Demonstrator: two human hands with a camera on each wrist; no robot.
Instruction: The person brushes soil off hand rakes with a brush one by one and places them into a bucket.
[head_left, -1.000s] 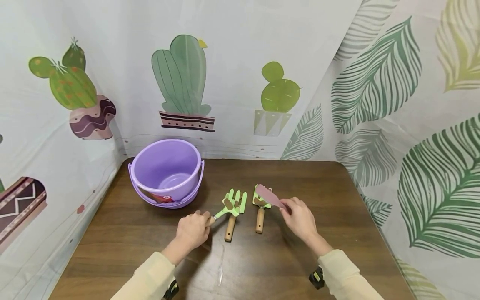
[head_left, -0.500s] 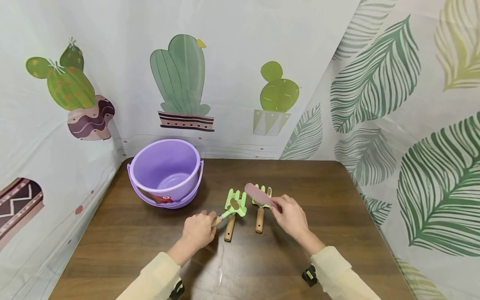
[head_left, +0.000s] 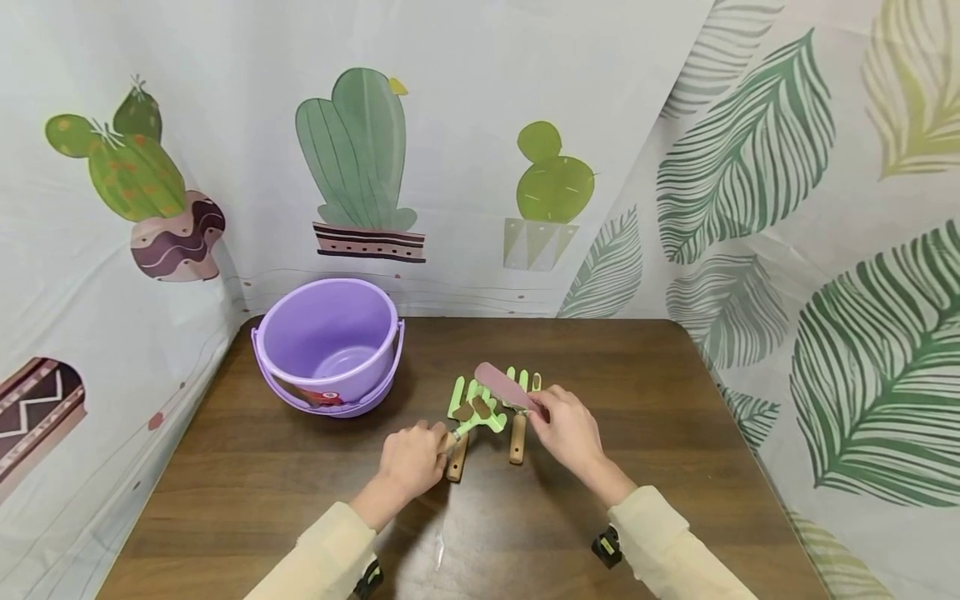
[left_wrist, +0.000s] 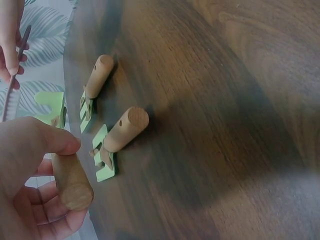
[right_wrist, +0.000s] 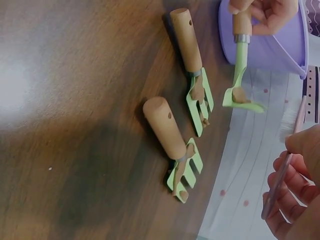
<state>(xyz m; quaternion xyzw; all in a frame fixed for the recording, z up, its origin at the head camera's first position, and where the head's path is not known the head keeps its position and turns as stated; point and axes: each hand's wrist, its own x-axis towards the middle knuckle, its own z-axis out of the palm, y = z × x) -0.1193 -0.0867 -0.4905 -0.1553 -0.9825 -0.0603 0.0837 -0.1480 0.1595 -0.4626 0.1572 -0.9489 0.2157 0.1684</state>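
My left hand [head_left: 412, 457] grips the wooden handle of a small green garden rake [right_wrist: 241, 65], its head smeared with brown dirt and raised over the table. In my right hand [head_left: 568, 429] is a pink brush [head_left: 501, 385], pinched between thumb and fingers; its white bristles [right_wrist: 290, 119] face the rake's head in the right wrist view. Two green garden forks with wooden handles lie on the table below: the left fork [head_left: 455, 463] sits under the held rake, and the right fork [head_left: 517, 439] is partly hidden by the brush. Brown dirt clings to both.
A purple bucket [head_left: 333, 392] with its handle down stands at the table's back left. The brown wooden table [head_left: 600, 358] meets a white curtain [head_left: 465, 125] printed with cacti and leaves. A shiny clear strip [head_left: 440, 550] lies near the front.
My left hand has moved right with the rake, and its head has turned. My right hand has shifted left with the brush, bringing the two closer together.
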